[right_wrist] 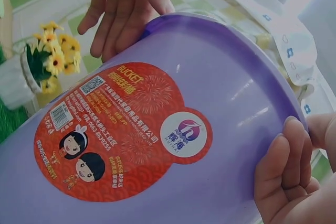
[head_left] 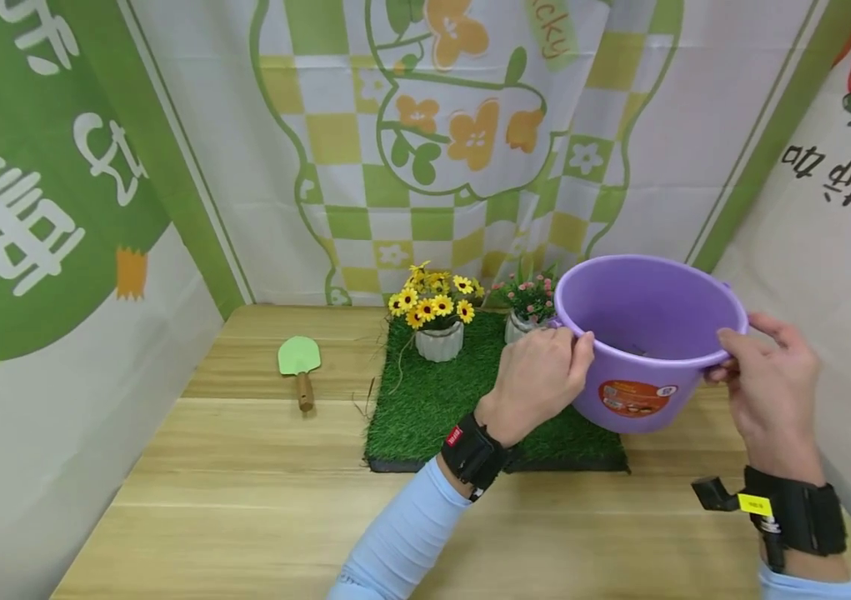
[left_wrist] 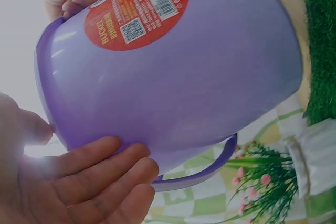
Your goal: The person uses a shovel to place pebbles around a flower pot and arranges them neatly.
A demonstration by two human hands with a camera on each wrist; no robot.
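Observation:
Both hands hold a purple plastic bucket point(head_left: 650, 321) by its rim, on the right of the head view. My left hand point(head_left: 541, 379) grips the rim at the left, thumb on the edge and fingers against the outer wall. At the opposite side, my right hand point(head_left: 773, 392) pinches the rim between thumb and fingers. A red label point(right_wrist: 121, 135) faces the right wrist camera. The purple handle point(left_wrist: 207, 178) hangs on the far side in the left wrist view. Something small and dark lies inside, too unclear to name. Whether the bucket's bottom touches the table cannot be told.
On the wooden table point(head_left: 245, 492) lies a green artificial-grass mat point(head_left: 433, 408). Potted yellow flowers point(head_left: 436, 308) stand on it, with potted pink flowers point(head_left: 526, 304) close to the bucket. A green trowel point(head_left: 299, 358) with a wooden handle lies left. Printed curtains enclose the table.

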